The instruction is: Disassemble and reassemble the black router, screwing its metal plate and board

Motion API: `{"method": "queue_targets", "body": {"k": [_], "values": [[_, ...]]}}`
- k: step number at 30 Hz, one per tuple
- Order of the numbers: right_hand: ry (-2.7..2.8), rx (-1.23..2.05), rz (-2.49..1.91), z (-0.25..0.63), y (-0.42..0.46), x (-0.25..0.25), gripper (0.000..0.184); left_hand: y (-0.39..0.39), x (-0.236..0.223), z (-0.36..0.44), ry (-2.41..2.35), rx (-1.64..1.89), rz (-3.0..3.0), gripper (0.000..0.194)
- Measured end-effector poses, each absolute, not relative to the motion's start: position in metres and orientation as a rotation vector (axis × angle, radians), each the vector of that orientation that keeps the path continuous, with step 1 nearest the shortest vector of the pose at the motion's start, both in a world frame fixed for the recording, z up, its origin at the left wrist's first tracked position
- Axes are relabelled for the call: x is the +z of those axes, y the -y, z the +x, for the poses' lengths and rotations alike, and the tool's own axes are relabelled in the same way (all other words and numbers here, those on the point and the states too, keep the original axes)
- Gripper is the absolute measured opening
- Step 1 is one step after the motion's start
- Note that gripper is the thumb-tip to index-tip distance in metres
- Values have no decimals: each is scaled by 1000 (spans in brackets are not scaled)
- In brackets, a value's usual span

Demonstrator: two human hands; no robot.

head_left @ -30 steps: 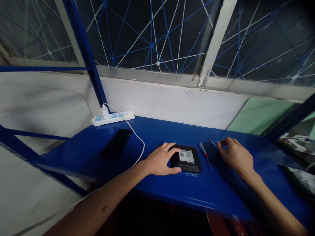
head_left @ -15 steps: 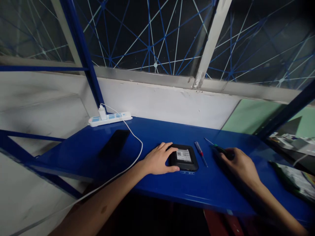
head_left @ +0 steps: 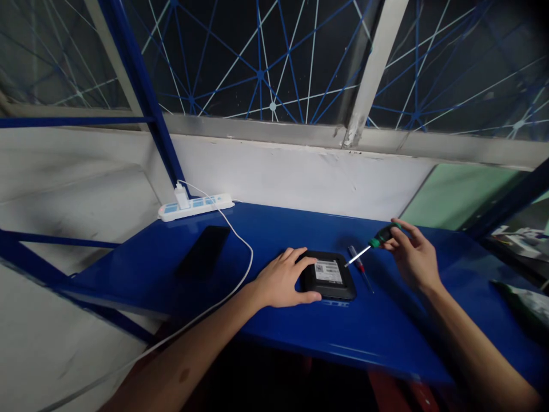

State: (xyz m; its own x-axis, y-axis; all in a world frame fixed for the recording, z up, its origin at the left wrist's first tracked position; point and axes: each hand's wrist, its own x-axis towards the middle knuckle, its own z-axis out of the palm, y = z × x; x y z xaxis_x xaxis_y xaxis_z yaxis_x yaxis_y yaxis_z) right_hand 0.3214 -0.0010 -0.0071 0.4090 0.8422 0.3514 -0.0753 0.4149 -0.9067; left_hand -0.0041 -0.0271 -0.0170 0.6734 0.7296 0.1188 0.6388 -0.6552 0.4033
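Two screwdrivers [head_left: 381, 236], one black box [head_left: 350, 289] and one phone [head_left: 204, 250]. At the far left, one power strip [head_left: 214, 201], one plug [head_left: 182, 198] and one white cable [head_left: 247, 246]. One packet [head_left: 525, 303] at the right.

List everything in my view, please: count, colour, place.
box: one, black, white label, on table
large screwdriver: one, green-black, in right hand
small screwdriver: one, red on handle, right of box
flat slab: one, black, table's left
power strip: one, white-blue, back left
plug: one, white, in strip
cable: one, white, crossing table
table: one, blue, centre
green panel: one, back right
bag: one, dark-silvery, right edge
left hand: one, on box
right hand: one, above table
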Motion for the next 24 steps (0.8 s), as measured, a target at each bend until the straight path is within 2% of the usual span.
{"method": "queue_targets", "body": {"k": [5,24], "values": [[989,767,-997,323,9,-16,38,27,-15,-4,-1091,366,2550,84],[1138,676,-1127,337,9,-28,39,27,-16,-4,-1105,368,2564,85]]}}
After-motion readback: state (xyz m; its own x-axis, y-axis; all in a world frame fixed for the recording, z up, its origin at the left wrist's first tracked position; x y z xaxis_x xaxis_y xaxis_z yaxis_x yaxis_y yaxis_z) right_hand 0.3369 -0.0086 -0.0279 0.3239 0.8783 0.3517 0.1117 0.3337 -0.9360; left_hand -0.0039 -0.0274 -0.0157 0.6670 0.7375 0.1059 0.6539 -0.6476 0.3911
